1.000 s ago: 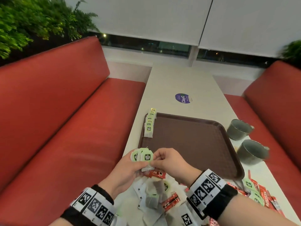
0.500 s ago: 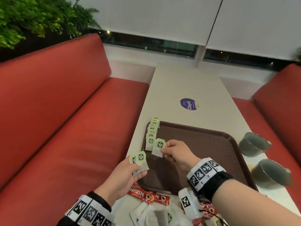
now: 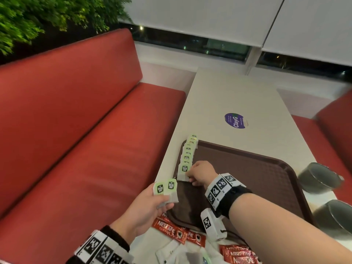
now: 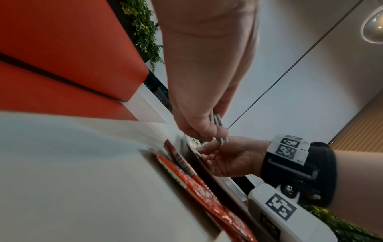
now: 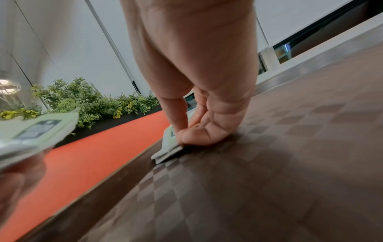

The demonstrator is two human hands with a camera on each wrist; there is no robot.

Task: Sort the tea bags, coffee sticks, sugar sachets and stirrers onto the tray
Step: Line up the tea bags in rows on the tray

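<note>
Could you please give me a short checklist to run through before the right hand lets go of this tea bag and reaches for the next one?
1. Tea bag down on the tray: ok, its lower edge meets the tray floor in the right wrist view.
2. In line with the row of tea bags along the tray's left edge: ok, at the near end.
3. Right hand released: not ok, it pinches the bag.
4. Left hand has more tea bags: ok, two green tags show.
5. Coffee sticks sorted: not ok, they lie on the table off the tray.
6. Stirrers located: cannot tell.
</note>
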